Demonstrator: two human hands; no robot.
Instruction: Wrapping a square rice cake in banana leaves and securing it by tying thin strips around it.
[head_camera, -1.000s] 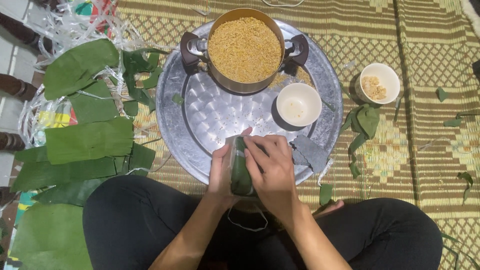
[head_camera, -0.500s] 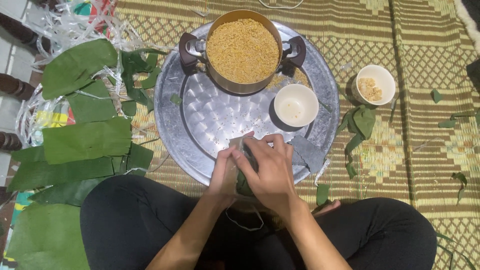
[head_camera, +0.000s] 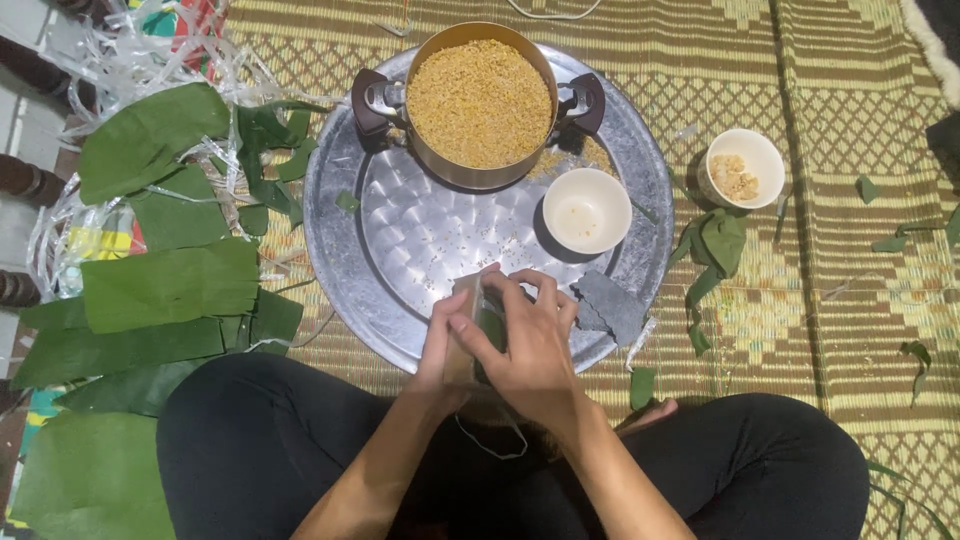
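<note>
Both hands close around a leaf-wrapped parcel (head_camera: 478, 330) at the near edge of the round metal tray (head_camera: 400, 240): the left hand (head_camera: 445, 345) cups its side, the right hand (head_camera: 530, 340) folds over it, fingers gripping. The pot of yellow grain (head_camera: 480, 100) stands at the tray's far side, a white bowl (head_camera: 586, 210) between.

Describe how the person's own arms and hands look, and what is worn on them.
Both forearms are bare, with no sleeves in view. The left hand and right hand wear no gloves; no rings, watch or bracelets show. Fingernails look short and unpainted. Below are black trousers.
</note>
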